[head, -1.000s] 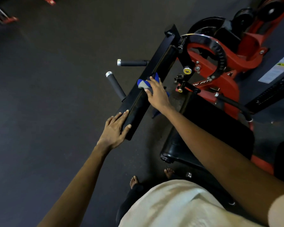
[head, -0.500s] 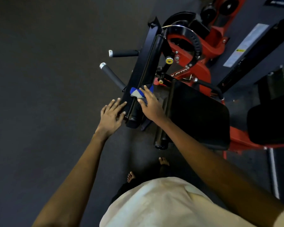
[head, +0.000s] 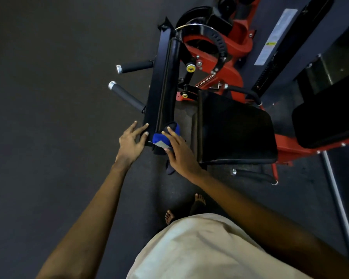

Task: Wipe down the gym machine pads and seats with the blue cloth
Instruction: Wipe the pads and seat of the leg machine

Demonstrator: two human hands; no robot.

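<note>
Now, right hand (head: 179, 153): it lies flat on the blue cloth (head: 157, 137) with its fingers straight, not curled. It presses the cloth onto the near end of the long pad (head: 165, 87). I see nothing pinched.
Blue cloth: bunched under those fingers at the pad's near end, with a dark tail hanging below it.
Left hand (head: 130, 141): spread and relaxed, holding nothing. Its fingertips touch the pad's left edge just beside the cloth.
Step in hand: I judge this to be the near end of a stroke along the pad. To do it well, I would keep the palm flat and roll the cloth round the rounded end and over the seam. The left hand should brace so the pad cannot swing, and the return pass should overlap towards the far end.
Pad surface: narrow, black and slightly glossy, with a seam running its length. I expect the cloth to slide easily on it.
Handles (head: 129, 96): two black grips with silver caps jut from the pad's left side, beyond the left hand.
Seat (head: 236, 127): broad and black, to the right of the pad. Neither hand touches it.
Red frame (head: 230, 73): right of the pad's far end.
Floor (head: 48, 97): dark and matte, spreading left of the pad. Bare feet (head: 170, 216) stand on it, nearer than the pad.
Room: dim, and the far corners are too dark to read.
</note>
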